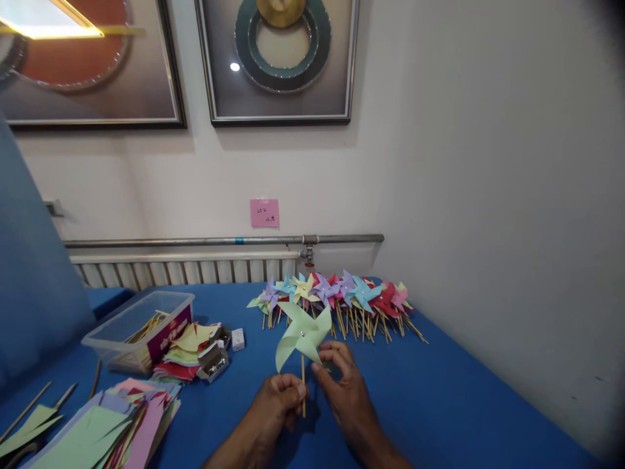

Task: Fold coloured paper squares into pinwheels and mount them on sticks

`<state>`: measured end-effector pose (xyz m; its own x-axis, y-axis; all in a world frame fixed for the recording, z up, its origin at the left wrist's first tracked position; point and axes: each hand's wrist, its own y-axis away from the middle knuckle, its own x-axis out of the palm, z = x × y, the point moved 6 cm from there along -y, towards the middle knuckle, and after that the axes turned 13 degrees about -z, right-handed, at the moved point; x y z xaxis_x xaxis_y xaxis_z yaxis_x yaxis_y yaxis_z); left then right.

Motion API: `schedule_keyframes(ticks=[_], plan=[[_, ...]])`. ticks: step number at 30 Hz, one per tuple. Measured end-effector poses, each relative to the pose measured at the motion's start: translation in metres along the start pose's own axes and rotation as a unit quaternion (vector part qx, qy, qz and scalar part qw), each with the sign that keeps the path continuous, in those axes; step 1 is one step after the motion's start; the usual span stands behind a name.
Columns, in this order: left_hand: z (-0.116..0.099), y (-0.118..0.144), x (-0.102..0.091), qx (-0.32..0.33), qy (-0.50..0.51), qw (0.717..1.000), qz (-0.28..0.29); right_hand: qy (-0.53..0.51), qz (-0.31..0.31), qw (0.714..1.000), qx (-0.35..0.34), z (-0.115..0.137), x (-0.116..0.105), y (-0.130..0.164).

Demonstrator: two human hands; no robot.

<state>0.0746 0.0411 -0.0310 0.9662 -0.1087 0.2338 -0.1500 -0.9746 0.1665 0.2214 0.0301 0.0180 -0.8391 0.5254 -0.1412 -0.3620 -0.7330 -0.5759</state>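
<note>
Hands meet low over the blue table (439, 404): the left hand (273, 400) pinches the wooden stick (303, 391) of a pale green paper pinwheel (300, 333), held upright, while the right hand (342, 381) grips it just under the vanes. Behind lies a row of finished pinwheels (342, 296); leftward sit a clear plastic box (139, 329) and stacked coloured paper (112, 423).

pinwheel row (342, 296) blocks ahead, cloth (439, 391) open rightward

Illegible handwriting on pink note (264, 213); nothing readable
</note>
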Motion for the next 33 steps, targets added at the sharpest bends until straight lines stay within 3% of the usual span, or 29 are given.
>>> schedule_keyframes(ticks=[17,33], plan=[[0.0064,-0.0053,-0.0012,-0.003,-0.025,1.0,-0.008,-0.029,0.0,1.0,-0.007,-0.0007,0.0014,-0.0014],[0.0013,-0.0026,-0.0015,-0.001,-0.035,0.999,-0.007,0.02,0.012,0.999,-0.046,0.0077,0.0013,0.0001]])
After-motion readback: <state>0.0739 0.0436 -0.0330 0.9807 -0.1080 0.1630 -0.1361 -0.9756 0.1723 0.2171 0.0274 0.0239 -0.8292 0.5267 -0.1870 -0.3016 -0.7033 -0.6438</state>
